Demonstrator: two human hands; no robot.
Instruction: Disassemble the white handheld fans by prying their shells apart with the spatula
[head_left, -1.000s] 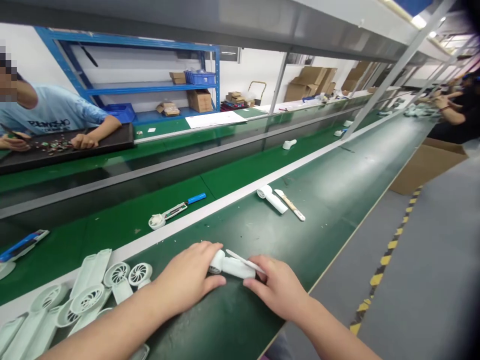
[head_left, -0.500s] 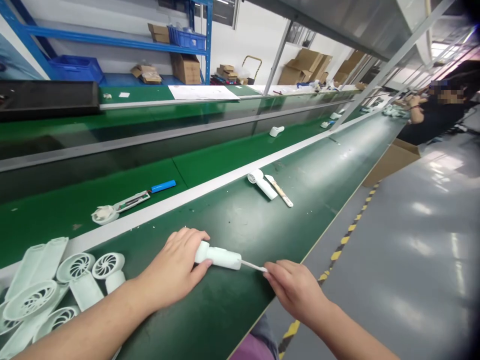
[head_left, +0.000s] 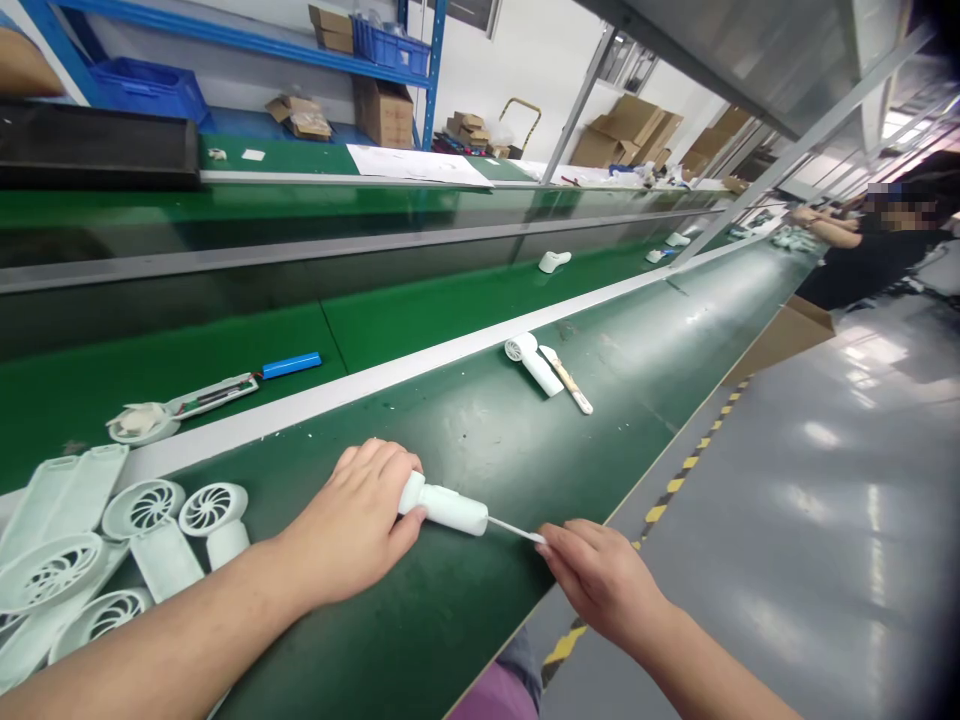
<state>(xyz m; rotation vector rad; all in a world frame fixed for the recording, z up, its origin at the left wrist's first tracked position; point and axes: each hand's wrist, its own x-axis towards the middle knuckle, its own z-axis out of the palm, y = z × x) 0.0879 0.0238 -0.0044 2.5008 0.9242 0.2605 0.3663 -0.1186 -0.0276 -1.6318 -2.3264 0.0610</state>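
Just 1 view on duty, worn on the head, looking forward and down across the table (head_left: 465, 420)! It sits close over the left grip (head_left: 371, 510) and right grip (head_left: 596, 575), both low in the middle. And it's angled, the table slanting away to the upper right, floor (head_left: 720, 580) alongside, shelf (head_left: 217, 35) well off, upper left!

bright overall; glare spots the floor (head_left: 810, 520) right of the right hand (head_left: 600, 575); sheen whitens the bench (head_left: 637, 345) ahead; farthest right blurs.
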